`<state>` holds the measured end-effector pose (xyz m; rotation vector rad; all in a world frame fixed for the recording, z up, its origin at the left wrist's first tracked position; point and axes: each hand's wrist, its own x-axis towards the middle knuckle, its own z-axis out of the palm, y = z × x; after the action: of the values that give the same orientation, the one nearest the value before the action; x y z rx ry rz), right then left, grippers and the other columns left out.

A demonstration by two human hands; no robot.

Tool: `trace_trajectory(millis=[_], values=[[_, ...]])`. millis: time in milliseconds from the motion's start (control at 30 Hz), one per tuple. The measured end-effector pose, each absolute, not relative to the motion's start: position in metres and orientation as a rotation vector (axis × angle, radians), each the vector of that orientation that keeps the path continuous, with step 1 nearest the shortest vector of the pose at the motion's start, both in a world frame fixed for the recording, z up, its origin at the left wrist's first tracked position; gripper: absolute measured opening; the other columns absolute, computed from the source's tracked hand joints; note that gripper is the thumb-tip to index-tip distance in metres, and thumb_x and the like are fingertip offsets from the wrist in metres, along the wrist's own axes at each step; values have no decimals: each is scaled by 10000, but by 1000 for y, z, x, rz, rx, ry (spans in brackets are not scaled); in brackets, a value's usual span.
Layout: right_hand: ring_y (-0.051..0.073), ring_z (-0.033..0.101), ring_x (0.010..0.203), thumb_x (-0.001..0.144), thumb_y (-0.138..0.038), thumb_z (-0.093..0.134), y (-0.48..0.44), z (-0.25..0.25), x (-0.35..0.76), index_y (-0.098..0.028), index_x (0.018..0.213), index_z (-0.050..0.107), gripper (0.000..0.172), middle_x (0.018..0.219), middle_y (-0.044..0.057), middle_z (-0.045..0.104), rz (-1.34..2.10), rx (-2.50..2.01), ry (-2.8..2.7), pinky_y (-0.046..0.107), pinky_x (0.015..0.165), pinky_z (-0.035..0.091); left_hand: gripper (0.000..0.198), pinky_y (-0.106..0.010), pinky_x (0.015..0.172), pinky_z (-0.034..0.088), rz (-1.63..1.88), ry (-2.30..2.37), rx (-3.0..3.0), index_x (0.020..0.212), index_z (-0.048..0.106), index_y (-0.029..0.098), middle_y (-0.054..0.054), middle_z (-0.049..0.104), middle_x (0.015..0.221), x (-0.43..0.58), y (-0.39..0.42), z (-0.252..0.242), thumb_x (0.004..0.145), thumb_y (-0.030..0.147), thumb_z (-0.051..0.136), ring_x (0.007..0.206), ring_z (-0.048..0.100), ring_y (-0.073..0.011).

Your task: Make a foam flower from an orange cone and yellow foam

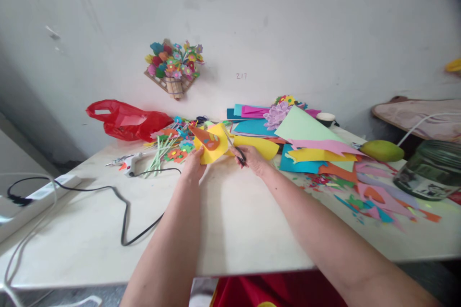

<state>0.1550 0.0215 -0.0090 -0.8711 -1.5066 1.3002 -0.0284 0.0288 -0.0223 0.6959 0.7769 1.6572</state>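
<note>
My left hand (193, 165) is closed on a yellow craft sheet (212, 156), holding it above the table. An orange cone-like piece with pale spots (207, 138) lies against the face of that sheet. My right hand (252, 158) grips a pair of scissors (240, 155) by dark handles, blades pointing up and left at the sheet's right edge. Whether the blades are apart is too small to tell. Just behind my right hand lies another yellow sheet (261, 146).
A glue gun (131, 165) with a black cord lies left, near a power strip (39, 199). Behind are green stems (160, 153), foam flowers (178, 153) and a red bag (129, 120). Coloured sheets (309, 127), scraps (378, 196), a mango (383, 150) and a glass jar (428, 172) occupy the right.
</note>
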Motion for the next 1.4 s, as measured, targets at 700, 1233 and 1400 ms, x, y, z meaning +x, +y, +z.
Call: trace_trajectory(millis=[700, 1233, 1400], values=[[40, 367, 363, 650, -410, 678, 33, -17, 161, -125, 656, 611, 292, 446, -59, 459, 1318, -894, -1564, 170, 327, 303, 185, -321, 809, 511, 1711, 838, 651, 918, 582, 145, -74, 683, 847, -44, 41, -34, 743, 135, 524, 816, 660, -201], [83, 497, 344, 759, -457, 579, 32, -12, 179, -173, 781, 490, 299, 493, -32, 579, 1403, -860, -1777, 172, 314, 334, 187, -331, 753, 540, 1655, 932, 707, 774, 616, 140, -69, 681, 678, -49, 42, -35, 643, 31, 539, 752, 679, -214], [77, 517, 365, 775, -503, 546, 30, -10, 180, -152, 716, 513, 358, 525, 1, 606, 1363, -893, -1834, 167, 323, 284, 165, -332, 749, 544, 1609, 949, 756, 752, 628, 118, -97, 689, 701, -46, 37, -30, 650, 38, 526, 741, 679, -220]])
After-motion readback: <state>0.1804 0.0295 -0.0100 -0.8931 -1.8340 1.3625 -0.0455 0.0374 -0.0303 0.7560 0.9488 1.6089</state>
